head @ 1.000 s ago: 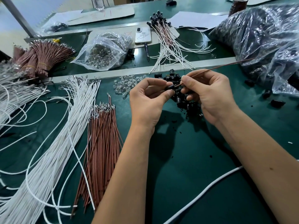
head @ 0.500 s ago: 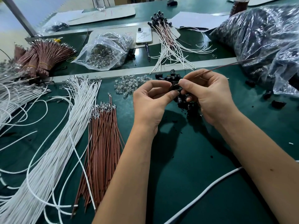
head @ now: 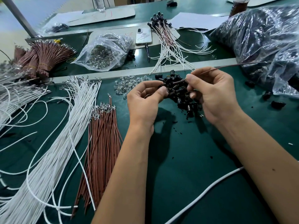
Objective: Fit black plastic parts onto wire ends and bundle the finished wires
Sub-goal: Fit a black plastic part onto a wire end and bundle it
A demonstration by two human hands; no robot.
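A dark green worktop (head: 186, 167) carries everything. At its far right slumps a big crinkled clear plastic bag of black parts (head: 262, 39). Along the left fans a broad sheaf of long white wires (head: 53, 143), and just beside it lies a flat bundle of reddish-brown wires with metal tips (head: 102, 143). Further back sit tied bunches of brown wires (head: 43, 57), a clear bag of small glassy pieces (head: 105, 52), a spread of finished white and pink wires with black caps (head: 169, 44) and a white phone (head: 143, 36). In the middle lies a loose heap of small black plastic cylinders (head: 179, 92), with a scatter of clear bulbs (head: 126, 86) just left of it. Over the heap, the left hand (head: 144, 107) has its grip closed, thumb and forefinger pinching one black plastic part (head: 165, 82). The right hand (head: 215, 94) pinches a single thin reddish-brown wire (head: 226, 67), whose near end meets that part while its length runs off to the right.
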